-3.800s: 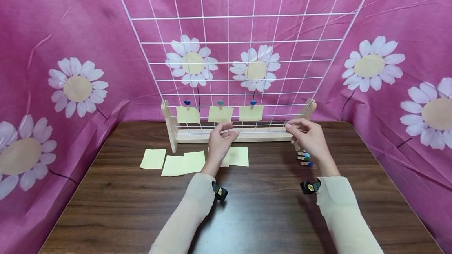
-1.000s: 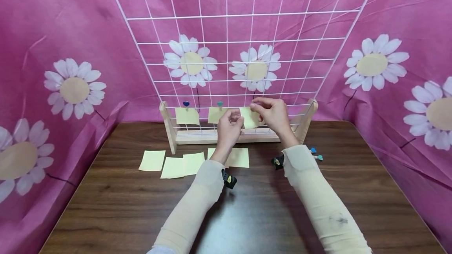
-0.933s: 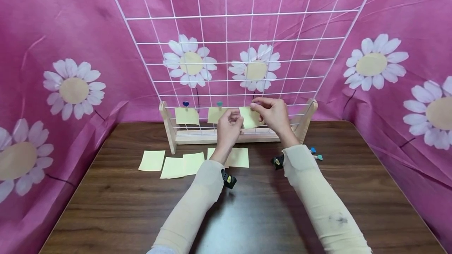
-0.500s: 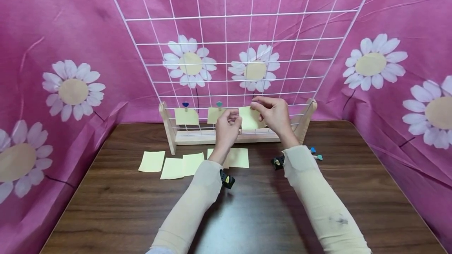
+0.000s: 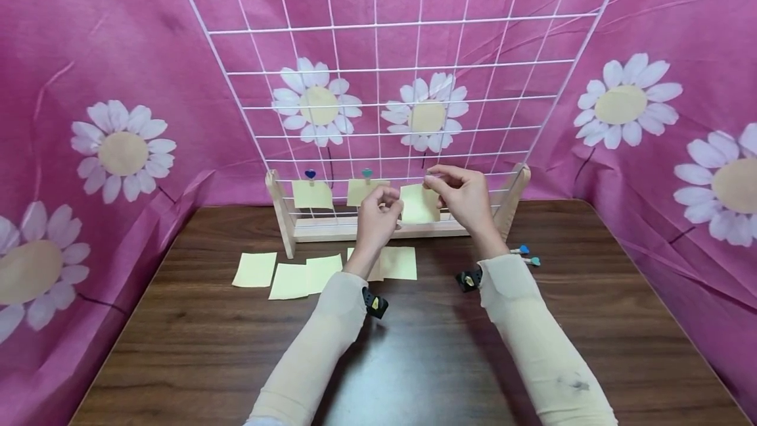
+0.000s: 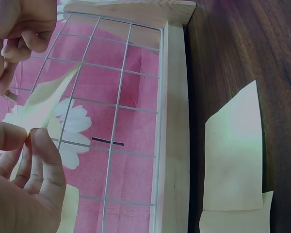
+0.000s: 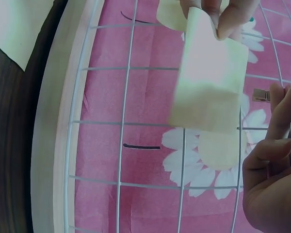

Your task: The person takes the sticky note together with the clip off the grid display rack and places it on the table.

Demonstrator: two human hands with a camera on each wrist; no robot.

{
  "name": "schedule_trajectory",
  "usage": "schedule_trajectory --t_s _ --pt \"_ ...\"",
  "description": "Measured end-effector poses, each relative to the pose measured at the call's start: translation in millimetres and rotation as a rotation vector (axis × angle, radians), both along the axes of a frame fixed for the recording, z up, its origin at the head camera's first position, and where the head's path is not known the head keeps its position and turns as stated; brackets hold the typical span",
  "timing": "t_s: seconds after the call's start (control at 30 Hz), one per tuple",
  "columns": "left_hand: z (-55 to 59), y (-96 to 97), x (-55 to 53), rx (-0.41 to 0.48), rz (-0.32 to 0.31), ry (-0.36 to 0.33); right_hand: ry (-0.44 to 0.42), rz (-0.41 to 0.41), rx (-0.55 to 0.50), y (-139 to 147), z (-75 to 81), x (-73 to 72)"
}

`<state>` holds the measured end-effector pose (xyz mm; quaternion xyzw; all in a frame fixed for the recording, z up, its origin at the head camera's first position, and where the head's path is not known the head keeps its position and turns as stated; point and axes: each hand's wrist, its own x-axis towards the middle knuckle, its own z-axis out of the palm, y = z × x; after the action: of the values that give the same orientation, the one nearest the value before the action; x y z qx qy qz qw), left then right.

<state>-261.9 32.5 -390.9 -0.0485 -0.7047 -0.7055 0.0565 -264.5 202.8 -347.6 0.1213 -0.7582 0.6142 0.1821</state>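
My left hand [image 5: 378, 219] pinches a yellow sticky note [image 5: 420, 204] by its left edge, in front of the low rows of the white wire grid [image 5: 378, 71]. In the right wrist view this note [image 7: 211, 73] hangs with no clip on it, slightly curled. Close to its upper right corner, my right hand [image 5: 467, 197] holds a small wooden clothespin [image 7: 261, 95] between thumb and fingertips; a bit of dark blue shows on it in the left wrist view. Left of my hands, two sticky notes hang on the grid, one under a dark blue heart clothespin [image 5: 310, 175], one under a teal heart clothespin [image 5: 367, 173].
Several sticky notes [image 5: 254, 270] lie on the dark wooden table [image 5: 426, 347] before the grid's wooden stand [image 5: 325, 231]. Heart clothespins, one blue [image 5: 522, 250] and one teal [image 5: 535, 261], lie beside my right forearm. Pink flowered cloth [image 5: 230, 150] surrounds the table.
Earlier the third note hung under a blue heart clothespin; now it is off the grid in my left hand. During the last half second the note dropped slightly and my right hand shifted right.
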Motion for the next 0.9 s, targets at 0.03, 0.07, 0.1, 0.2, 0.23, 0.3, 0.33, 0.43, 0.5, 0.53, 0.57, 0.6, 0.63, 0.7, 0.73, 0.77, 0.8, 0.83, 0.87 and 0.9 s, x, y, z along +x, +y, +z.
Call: schedule_trajectory --t_s 0.03,0.07,0.1,0.2,0.23,0.3,0.33,0.43,0.5,0.53,0.57,0.6,0.63,0.7,0.73,0.77,0.8,0.83,0.87,0.9 --pt "-0.6 -0.5 0.1 0.0 -0.002 -0.001 0.0 -0.003 0.002 1 -0.1 0.8" --pt "-1.2 -1.1 0.3 -0.003 -0.004 -0.004 -0.001 -0.007 0.005 2 -0.2 1.6" --pt "-1.8 -1.6 0.7 -0.005 -0.005 -0.008 -0.002 -0.013 0.01 3 -0.3 2.5" --pt "-3.2 -3.2 1.5 0.001 -0.007 -0.022 -0.006 -0.031 0.018 8 -1.2 4.9" --pt "-3.5 -3.9 2.1 0.003 -0.005 -0.025 -0.006 -0.034 0.023 10 -1.7 5.6" --pt "-4.0 -5.2 3.4 0.011 -0.002 -0.032 -0.002 -0.038 0.025 14 -2.4 7.0" --pt "-4.3 -5.8 4.0 0.016 -0.001 -0.035 0.0 -0.039 0.027 16 -2.6 7.8" --pt "-5.2 -7.5 6.1 0.025 -0.003 -0.039 -0.01 -0.043 0.017 22 -3.5 11.1" --pt "-6.0 -8.4 7.3 0.029 -0.006 -0.039 -0.019 -0.041 0.005 26 -4.0 13.4" --pt "-6.5 -8.8 7.9 0.03 -0.007 -0.04 -0.026 -0.042 0.002 28 -4.4 14.4" --pt "-6.7 -9.2 8.7 0.031 -0.01 -0.043 -0.033 -0.042 -0.006 30 -4.9 15.3" --pt "-7.0 -9.6 9.3 0.033 -0.012 -0.045 -0.038 -0.043 -0.008 32 -5.4 16.2" --pt "-7.5 -10.0 10.0 0.037 -0.016 -0.05 -0.039 -0.048 -0.007 33 -5.8 17.1" --pt "-8.2 -10.7 11.7 0.053 -0.029 -0.067 -0.046 -0.06 0.003 37 -7.0 18.9" --pt "-8.6 -11.0 12.6 0.062 -0.036 -0.077 -0.051 -0.07 0.006 38 -7.6 20.2" --pt "-8.9 -11.5 13.5 0.069 -0.044 -0.086 -0.057 -0.078 0.007 40 -8.3 21.4" --pt "-9.7 -11.9 14.2 0.074 -0.051 -0.096 -0.065 -0.086 0.004 41 -9.1 22.7" --pt "-10.5 -12.3 14.9 0.075 -0.057 -0.105 -0.073 -0.093 -0.003 42 -10.1 23.7" --pt "-11.3 -12.7 15.6 0.074 -0.062 -0.111 -0.083 -0.095 -0.015 44 -11.4 24.5" --pt "-11.9 -13.0 16.4 0.07 -0.067 -0.116 -0.094 -0.098 -0.029 45 -12.5 25.4"
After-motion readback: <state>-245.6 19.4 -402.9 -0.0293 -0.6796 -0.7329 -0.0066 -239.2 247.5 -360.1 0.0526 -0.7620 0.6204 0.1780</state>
